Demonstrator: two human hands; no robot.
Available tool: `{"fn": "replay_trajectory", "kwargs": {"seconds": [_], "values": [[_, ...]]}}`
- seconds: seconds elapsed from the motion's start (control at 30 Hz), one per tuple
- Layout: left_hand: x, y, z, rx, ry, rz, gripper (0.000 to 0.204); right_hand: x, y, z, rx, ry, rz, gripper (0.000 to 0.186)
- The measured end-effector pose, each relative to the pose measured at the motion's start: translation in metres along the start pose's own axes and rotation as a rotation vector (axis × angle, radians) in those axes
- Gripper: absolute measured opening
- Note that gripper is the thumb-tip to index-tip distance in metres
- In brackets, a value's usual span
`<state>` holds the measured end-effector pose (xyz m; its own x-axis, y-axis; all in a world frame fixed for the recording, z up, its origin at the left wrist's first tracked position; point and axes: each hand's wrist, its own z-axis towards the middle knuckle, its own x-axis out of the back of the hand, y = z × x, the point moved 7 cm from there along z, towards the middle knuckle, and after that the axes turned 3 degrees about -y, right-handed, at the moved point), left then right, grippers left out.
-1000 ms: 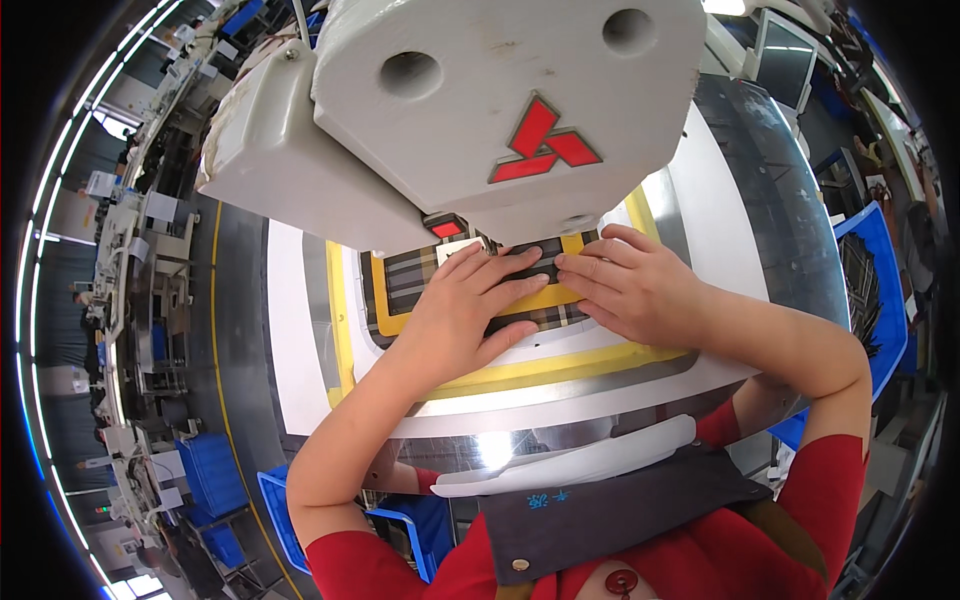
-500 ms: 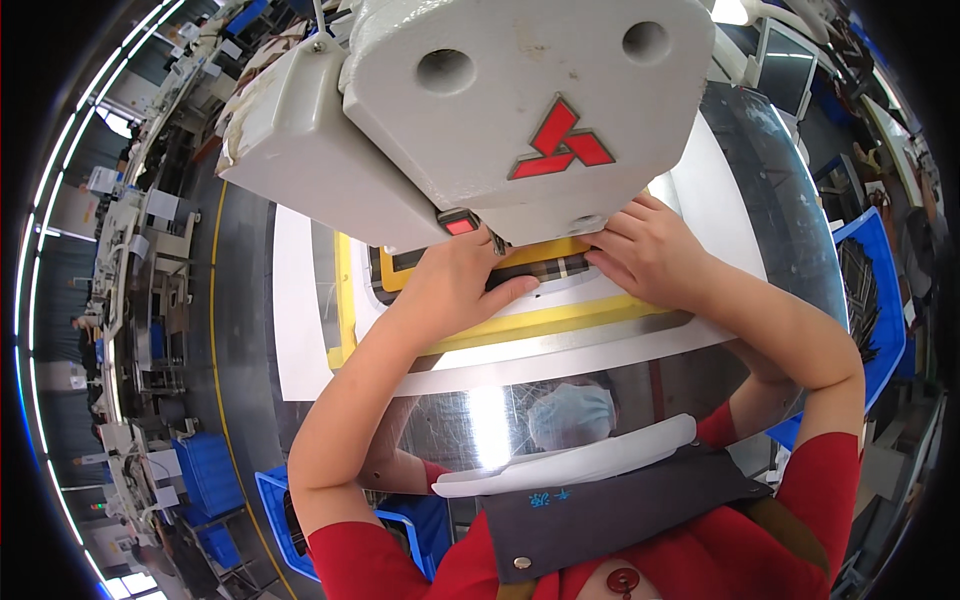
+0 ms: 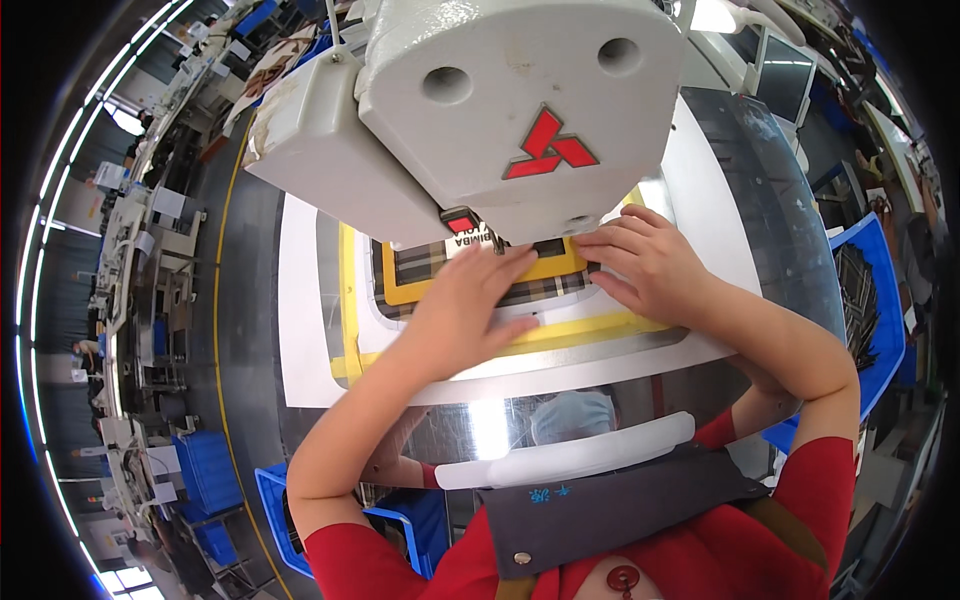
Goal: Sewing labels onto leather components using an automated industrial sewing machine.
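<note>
Machine head | partly hides yellow frame | blue bin right

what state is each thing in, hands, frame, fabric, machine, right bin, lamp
Yellow frame: lying flat, partly hidden
Plaid fabric: beneath the frame, partly covered
Left hand: open, thumb spread, over the frame
Right hand: open, at the frame's right end
Machine head: overhanging the frame
Right blue bin: open, holding dark pieces
Lamp: lit
</note>
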<state>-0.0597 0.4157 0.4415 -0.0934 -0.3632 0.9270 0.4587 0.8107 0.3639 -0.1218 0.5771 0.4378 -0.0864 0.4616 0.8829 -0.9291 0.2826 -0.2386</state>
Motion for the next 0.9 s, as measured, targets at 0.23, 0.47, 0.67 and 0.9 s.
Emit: {"fn": "replay_trajectory", "kwargs": {"seconds": [0.23, 0.47, 0.67, 0.9], "values": [[-0.052, 0.11, -0.061, -0.283, -0.152, -0.237, 0.059, 0.008, 0.01, 0.012, -0.206, -0.16, 0.036, 0.027], [-0.044, 0.103, -0.063, -0.242, -0.001, -0.138, 0.04, -0.001, 0.011, 0.034, -0.232, -0.363, -0.051, 0.029], [-0.021, 0.079, -0.069, -0.222, 0.038, 0.064, 0.04, -0.003, 0.008, 0.033, -0.243, -0.501, -0.273, 0.022], [-0.003, 0.087, -0.067, -0.261, 0.026, -0.113, 0.037, 0.03, 0.008, 0.009, -0.268, -0.377, -0.274, 0.014]]}}
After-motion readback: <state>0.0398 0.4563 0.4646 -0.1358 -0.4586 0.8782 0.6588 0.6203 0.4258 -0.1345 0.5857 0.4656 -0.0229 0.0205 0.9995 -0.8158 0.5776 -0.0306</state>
